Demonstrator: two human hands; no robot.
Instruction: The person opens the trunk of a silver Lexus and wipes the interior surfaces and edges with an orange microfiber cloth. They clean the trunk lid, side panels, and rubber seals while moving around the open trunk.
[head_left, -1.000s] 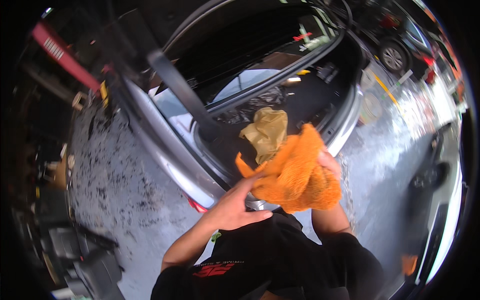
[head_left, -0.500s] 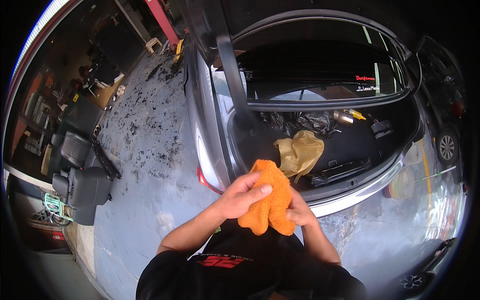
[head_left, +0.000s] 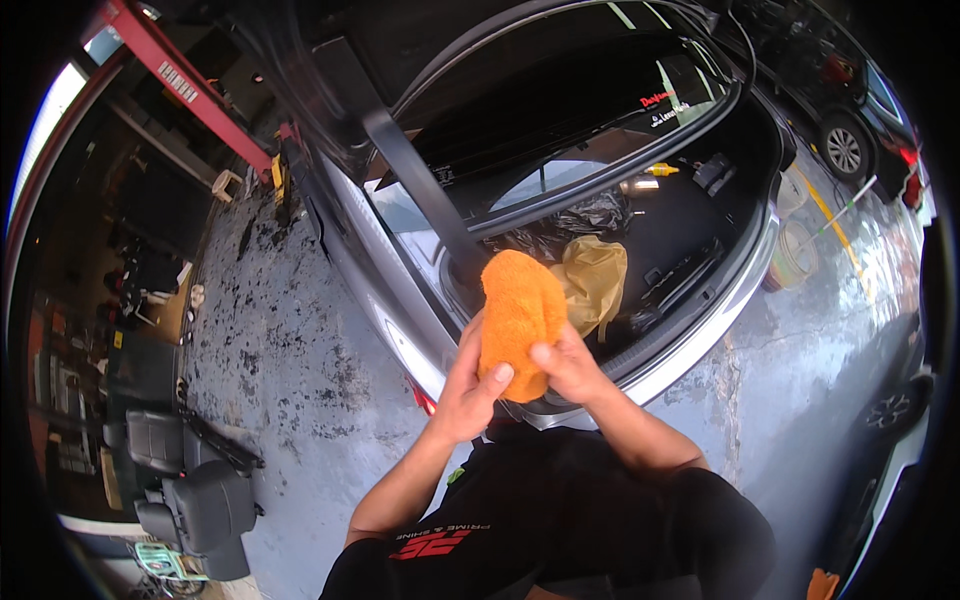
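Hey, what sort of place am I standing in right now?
Probably a car workshop or detailing garage: a silver-gray car has its trunk open, loose black car seats sit on the worn floor, and a red post may belong to a lift.

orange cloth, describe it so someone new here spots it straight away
Find the silver car with its trunk open. At the trunk's near side, the left hand and right hand hold the cloth. Its bright orange, fluffy fabric sets it apart from the crumpled tan bundle behind it.
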